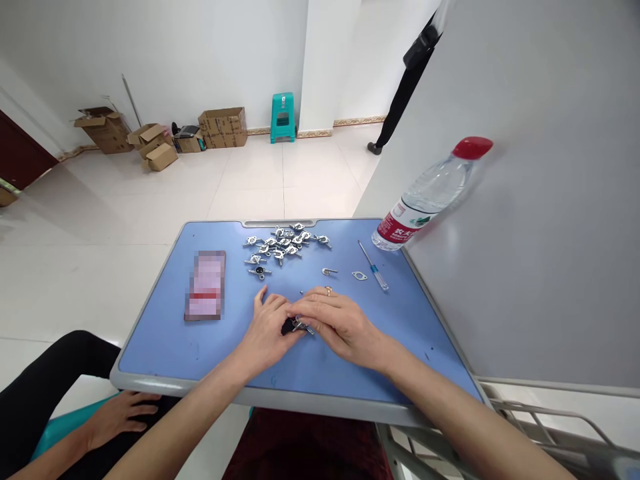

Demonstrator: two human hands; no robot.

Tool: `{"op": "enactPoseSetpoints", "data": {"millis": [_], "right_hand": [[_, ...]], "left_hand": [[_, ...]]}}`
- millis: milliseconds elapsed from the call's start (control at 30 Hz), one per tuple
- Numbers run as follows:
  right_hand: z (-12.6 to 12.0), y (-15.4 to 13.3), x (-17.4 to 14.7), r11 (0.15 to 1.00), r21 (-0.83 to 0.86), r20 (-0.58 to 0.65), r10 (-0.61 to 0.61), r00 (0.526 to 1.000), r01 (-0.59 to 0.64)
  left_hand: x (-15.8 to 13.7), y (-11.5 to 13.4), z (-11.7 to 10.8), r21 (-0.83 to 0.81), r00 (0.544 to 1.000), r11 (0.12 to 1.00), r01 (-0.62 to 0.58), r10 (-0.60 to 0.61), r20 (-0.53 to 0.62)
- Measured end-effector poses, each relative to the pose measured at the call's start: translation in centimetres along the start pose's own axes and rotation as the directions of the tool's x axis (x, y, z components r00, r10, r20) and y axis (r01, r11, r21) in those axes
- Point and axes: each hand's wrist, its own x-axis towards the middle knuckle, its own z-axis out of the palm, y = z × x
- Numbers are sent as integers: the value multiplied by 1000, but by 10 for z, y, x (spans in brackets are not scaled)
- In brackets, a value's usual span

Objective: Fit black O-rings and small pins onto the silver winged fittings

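Observation:
My left hand [270, 328] rests low over the desk, thumb and fingers closed on a small metal fitting [304, 327] with a black part. From the right, my right hand [345, 325] bends over the same fitting, fingertips pressed to it and a ring on one finger. The fingers partly hide the piece. Just beyond the hands lie a small bent metal piece [329, 271] and a flat oval plate with holes [359, 275]. A similar fitting with a dark centre [260, 272] sits in front of a pile of metal fittings [283, 243].
A screwdriver [374, 267] lies at the right, near a water bottle [425, 197] by a grey panel [530, 200]. A phone [206, 287] is at the left of the blue desk [165, 347]. Another person's hand [117, 419] shows at lower left. Cardboard boxes [223, 127] and a stool [283, 118] stand behind.

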Motion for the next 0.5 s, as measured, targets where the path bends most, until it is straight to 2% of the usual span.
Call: {"op": "enactPoseSetpoints", "data": {"millis": [133, 267, 367, 500], "right_hand": [[7, 0, 0, 997, -70, -122, 18, 992, -26], [14, 3, -1, 987, -124, -174, 78, 982, -101], [10, 4, -2, 988, -127, -126, 68, 990, -84], [0, 3, -1, 997, -75, 43, 8, 999, -5]], "left_hand": [[1, 2, -1, 2, 1000, 1000, 3, -3, -5], [1, 3, -1, 15, 1000, 1000, -1, 2, -13], [1, 3, -1, 15, 1000, 1000, 3, -3, -17], [1, 3, -1, -17, 1000, 1000, 5, -5, -14]]}}
